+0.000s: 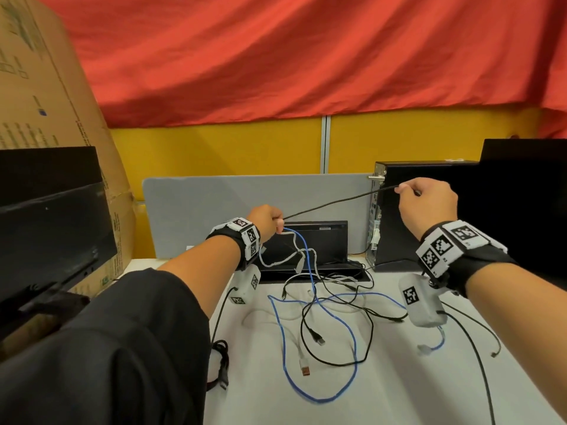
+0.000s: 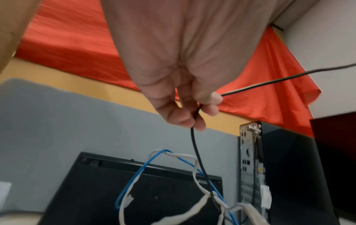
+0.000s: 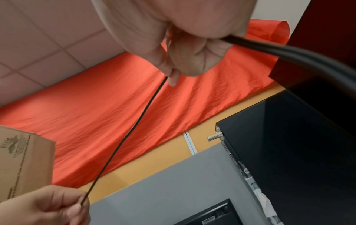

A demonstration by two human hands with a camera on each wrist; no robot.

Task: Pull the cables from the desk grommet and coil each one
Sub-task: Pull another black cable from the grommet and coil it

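Black cable [image 1: 325, 204], head view: stretched taut between left hand [image 1: 265, 220] at 9 o'clock and right hand [image 1: 429, 204] at 2 o'clock, both raised above the counter [image 1: 399, 394]. Blue cable [image 1: 319, 348] and white cable [image 1: 282, 262] lie tangled below, partly lifted with the left hand. Left wrist view: fingers [image 2: 210, 100] curled and clamped on the black cable [image 2: 196, 146], which hangs toward 6 o'clock. Right wrist view: fingers [image 3: 171, 76] pinched on the black cable [image 3: 133, 129], running to the left hand [image 3: 48, 207] at 7 o'clock.
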